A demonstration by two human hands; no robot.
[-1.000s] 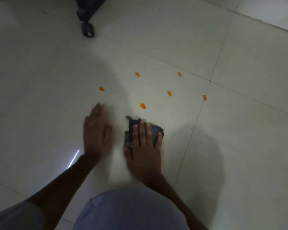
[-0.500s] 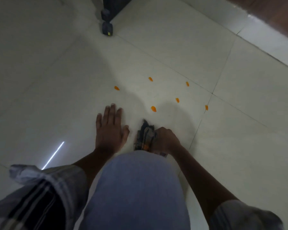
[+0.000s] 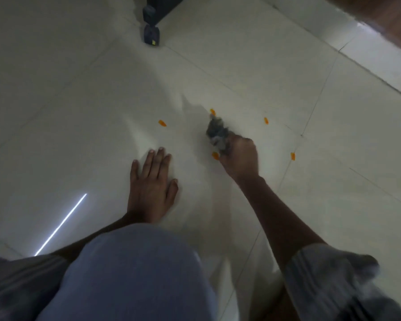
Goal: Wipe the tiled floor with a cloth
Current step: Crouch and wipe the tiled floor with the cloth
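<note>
Your right hand [image 3: 240, 156] is gripping the bunched dark cloth [image 3: 218, 135], fingers curled tight around it, and the cloth is pressing on the tiled floor [image 3: 252, 72] among the orange bits. Your left hand [image 3: 152, 184] is lying flat on the floor, fingers straight and slightly spread, holding nothing. You are looking at five orange bits: one [image 3: 162, 123] to the left of the cloth, one [image 3: 212, 111] just beyond it, one [image 3: 215, 155] touching its near edge, and two, [image 3: 266, 120] and [image 3: 292, 156], to the right. Half a second ago six were showing, and the cloth was sitting nearer your knee [image 3: 134, 269]; your right arm is now reaching further out. A dark caster wheel [image 3: 152, 36] is standing well beyond.
</note>
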